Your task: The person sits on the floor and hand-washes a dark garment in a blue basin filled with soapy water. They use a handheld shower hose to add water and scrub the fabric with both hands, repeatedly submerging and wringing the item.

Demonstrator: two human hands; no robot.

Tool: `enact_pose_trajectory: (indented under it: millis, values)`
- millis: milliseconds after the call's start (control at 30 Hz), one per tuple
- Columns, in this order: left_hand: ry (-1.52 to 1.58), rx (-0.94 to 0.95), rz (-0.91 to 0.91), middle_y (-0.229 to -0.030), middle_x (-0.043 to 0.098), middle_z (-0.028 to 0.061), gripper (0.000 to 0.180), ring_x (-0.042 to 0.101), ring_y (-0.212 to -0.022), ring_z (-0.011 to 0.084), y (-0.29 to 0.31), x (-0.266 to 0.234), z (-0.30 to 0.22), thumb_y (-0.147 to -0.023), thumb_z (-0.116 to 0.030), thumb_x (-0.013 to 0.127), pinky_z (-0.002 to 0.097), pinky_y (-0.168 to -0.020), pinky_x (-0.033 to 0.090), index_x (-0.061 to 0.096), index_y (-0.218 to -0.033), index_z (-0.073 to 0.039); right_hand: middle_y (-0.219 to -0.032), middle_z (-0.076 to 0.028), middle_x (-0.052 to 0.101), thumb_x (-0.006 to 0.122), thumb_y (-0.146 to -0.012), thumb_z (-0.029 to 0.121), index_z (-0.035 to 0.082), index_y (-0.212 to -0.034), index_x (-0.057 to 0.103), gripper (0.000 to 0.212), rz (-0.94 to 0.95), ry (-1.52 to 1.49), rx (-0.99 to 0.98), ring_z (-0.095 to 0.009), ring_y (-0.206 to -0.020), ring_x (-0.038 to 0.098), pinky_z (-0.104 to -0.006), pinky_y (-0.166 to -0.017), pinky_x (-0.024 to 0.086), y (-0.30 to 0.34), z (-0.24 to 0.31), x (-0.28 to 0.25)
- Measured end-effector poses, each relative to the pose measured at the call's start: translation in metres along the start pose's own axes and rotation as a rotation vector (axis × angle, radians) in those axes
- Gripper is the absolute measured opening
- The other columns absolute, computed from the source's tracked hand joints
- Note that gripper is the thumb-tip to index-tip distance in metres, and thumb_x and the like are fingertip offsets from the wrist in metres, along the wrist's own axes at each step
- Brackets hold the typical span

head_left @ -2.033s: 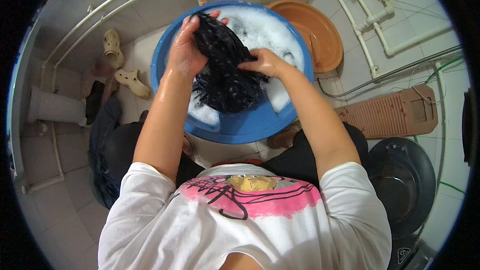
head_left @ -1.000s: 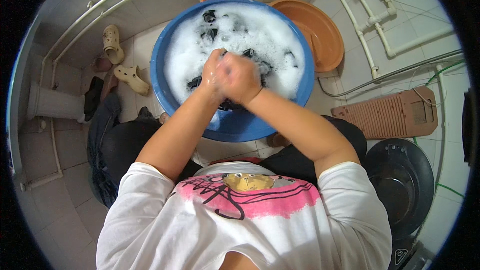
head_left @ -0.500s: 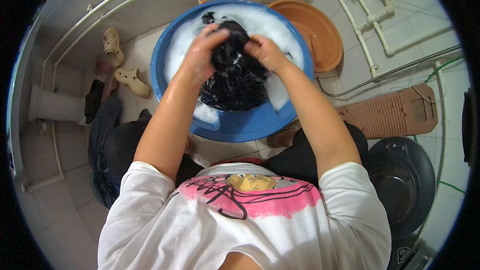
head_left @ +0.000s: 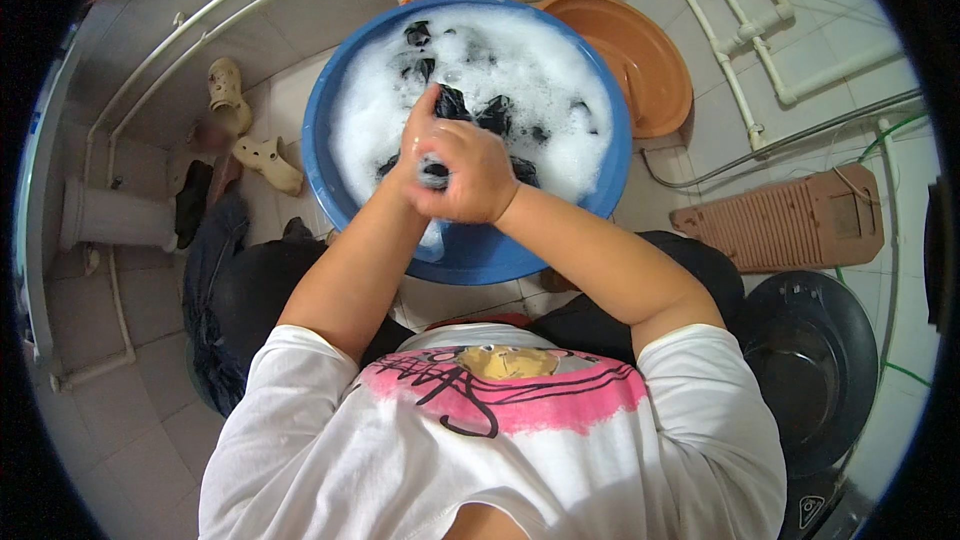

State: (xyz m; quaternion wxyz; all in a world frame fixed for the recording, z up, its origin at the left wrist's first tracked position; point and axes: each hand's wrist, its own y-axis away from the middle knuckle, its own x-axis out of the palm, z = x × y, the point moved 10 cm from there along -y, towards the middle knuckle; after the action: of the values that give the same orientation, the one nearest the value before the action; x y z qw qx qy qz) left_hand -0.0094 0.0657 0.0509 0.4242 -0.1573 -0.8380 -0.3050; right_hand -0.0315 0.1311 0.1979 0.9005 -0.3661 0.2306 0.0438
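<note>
Presently both hands are pressed together over the near half of the blue basin (head_left: pixel 340 100), scrubbing a dark garment (head_left: pixel 470 110) in thick white suds. Left hand (head_left: pixel 418 140) sits behind; right hand (head_left: pixel 470 175) is balled in front, fingers curled tight on a fold of the wet cloth. Whether the left fingers grip cloth or only press against it cannot be told.

Recommended practice, by judgement: keep the fold bunched between both fists, rub low over the basin so runoff falls inside, and turn fresh cloth in regularly.

Garment condition: black, soaked, mostly submerged, dark patches breaking the foam toward the basin's far side. An orange basin (head_left: pixel 640 50) lies just beside the blue basin, far right.
</note>
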Motion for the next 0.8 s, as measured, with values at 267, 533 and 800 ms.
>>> enact_pose_trajectory:
  millis: [267, 533, 800]
  values:
    - [0.035, 0.128, -0.279, -0.076, 0.058, 0.0120, 0.038, 0.055, -0.068, 0.0241, 0.020, 0.013, 0.008, -0.079, -0.039, 0.050, 0.0355, -0.065, 0.046, 0.056, -0.085, -0.002, -0.060, -0.020, 0.055, 0.055, -0.077, 0.025, 0.002, -0.060, 0.055, 0.028, -0.253, -0.014, 0.452, -0.037, -0.055, 0.054, -0.0411, -0.052, 0.043, 0.017, -0.074, -0.025]
    - [0.114, 0.195, -0.208, -0.092, 0.061, 0.0134, 0.039, 0.056, -0.090, 0.0287, 0.030, 0.046, -0.028, -0.078, -0.038, 0.050, 0.0412, -0.086, 0.042, 0.059, -0.093, -0.004, -0.071, -0.015, 0.056, 0.063, -0.074, 0.029, 0.006, -0.075, 0.056, 0.024, -0.325, 0.166, 0.517, -0.032, -0.070, 0.055, -0.0392, -0.064, 0.045, 0.010, -0.127, -0.059]
    - [-0.342, 1.028, -0.399, -0.091, 0.056, 0.0072, 0.035, 0.057, -0.081, 0.0224, 0.079, 0.025, -0.175, -0.076, -0.024, 0.064, 0.0350, -0.070, 0.049, 0.051, -0.103, -0.006, -0.086, -0.016, 0.055, 0.063, -0.074, 0.030, 0.003, -0.078, 0.059, 0.027, 0.097, 0.216, 0.469, -0.034, -0.089, 0.051, -0.0401, -0.075, 0.042, 0.024, -0.152, -0.030]
